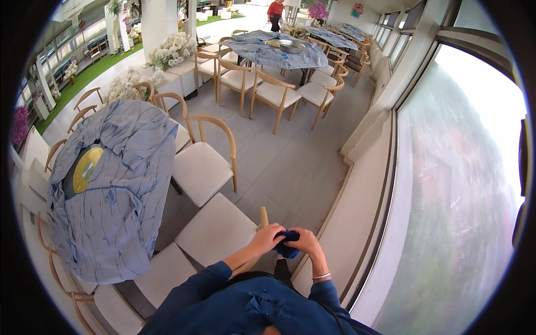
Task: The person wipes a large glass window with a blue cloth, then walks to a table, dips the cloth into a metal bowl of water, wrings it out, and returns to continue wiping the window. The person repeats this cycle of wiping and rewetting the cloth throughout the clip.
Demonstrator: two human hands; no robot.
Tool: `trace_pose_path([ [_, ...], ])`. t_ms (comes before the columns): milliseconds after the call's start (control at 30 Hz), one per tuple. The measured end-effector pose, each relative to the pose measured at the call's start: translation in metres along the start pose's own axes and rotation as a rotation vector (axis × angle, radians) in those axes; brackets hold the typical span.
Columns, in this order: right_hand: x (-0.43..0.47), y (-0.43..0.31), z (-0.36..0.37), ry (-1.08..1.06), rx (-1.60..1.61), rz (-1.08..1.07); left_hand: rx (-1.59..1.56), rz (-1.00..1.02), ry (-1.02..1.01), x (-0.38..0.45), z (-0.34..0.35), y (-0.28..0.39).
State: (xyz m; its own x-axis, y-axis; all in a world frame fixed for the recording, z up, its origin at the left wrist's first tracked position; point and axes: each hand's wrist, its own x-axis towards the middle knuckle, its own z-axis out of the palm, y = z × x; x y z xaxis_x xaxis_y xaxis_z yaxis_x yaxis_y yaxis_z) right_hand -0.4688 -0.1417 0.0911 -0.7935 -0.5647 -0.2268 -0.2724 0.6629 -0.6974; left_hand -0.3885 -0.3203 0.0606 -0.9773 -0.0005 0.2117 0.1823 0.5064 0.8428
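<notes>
Both hands meet in front of my body around a dark blue cloth [288,250]. My left hand [268,238] grips it from the left, thumb on top. From the other side my right hand [306,241] holds the same cloth, a bracelet on its wrist. The fingers hide part of the bunched fabric. Just left of my hands stands a wooden chair with a white seat [220,228], its armrest end close to my left hand. A large window pane [452,201], streaked and hazy, rises on my right.
A table under a crumpled blue-grey cloth [121,234] stands at left, a gold disc [87,169] showing through an opening. Chairs surround it. Farther off, another covered table [251,48] bears a metal basin [292,47]. A person in red [275,12] stands beyond. A low wall [356,209] runs below the window.
</notes>
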Motion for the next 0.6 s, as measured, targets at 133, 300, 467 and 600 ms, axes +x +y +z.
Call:
trace_pose_path([
  [133, 0.085, 0.034, -0.031, -0.226, 0.048, -0.079, 0.137, -0.042, 0.14, 0.062, 0.006, -0.024],
  [300, 0.174, 0.065, -0.094, -0.328, -0.027, -0.121, 0.07, 0.035, 0.28, 0.166, 0.029, -0.035],
  [467, 0.247, 0.084, -0.18, -0.442, 0.244, -0.075, -0.059, -0.266, 0.065, 0.267, 0.028, -0.01],
  [600, 0.299, 0.11, -0.207, -0.363, 0.427, -0.236, -0.025, -0.187, 0.115, 0.343, 0.028, -0.019],
])
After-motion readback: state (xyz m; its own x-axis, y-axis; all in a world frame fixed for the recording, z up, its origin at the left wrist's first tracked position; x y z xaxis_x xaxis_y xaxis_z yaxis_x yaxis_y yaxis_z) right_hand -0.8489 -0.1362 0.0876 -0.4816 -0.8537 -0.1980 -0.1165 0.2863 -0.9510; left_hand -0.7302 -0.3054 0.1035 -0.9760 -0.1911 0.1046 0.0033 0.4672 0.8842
